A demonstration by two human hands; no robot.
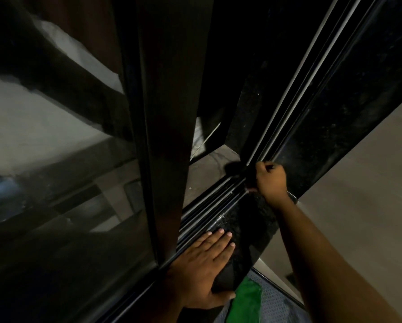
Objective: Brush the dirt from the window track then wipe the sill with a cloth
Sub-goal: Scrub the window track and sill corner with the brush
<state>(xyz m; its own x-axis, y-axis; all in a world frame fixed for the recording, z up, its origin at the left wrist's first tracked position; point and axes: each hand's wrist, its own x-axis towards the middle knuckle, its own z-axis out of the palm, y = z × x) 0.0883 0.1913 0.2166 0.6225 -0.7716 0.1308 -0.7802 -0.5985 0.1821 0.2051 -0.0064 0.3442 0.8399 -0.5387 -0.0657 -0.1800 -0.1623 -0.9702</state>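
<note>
The window track [218, 203] runs as several dark metal rails from lower left to upper right, beside the black speckled stone sill [253, 220]. My right hand [271, 180] is closed in a fist over the track, gripping a small dark brush [236, 167] whose bristle end rests on the rails; most of the brush is hidden by the fingers. My left hand [207, 262] lies flat, fingers spread, on the near part of the sill and holds nothing. A green cloth [246, 299] lies below the sill edge, just right of my left thumb.
A dark sliding window frame [167, 136] stands upright just left of the track, with glass [55, 159] further left. A pale wall [358, 194] lies to the right of the sill. Grey patterned fabric [274, 301] lies under the green cloth. The scene is dim.
</note>
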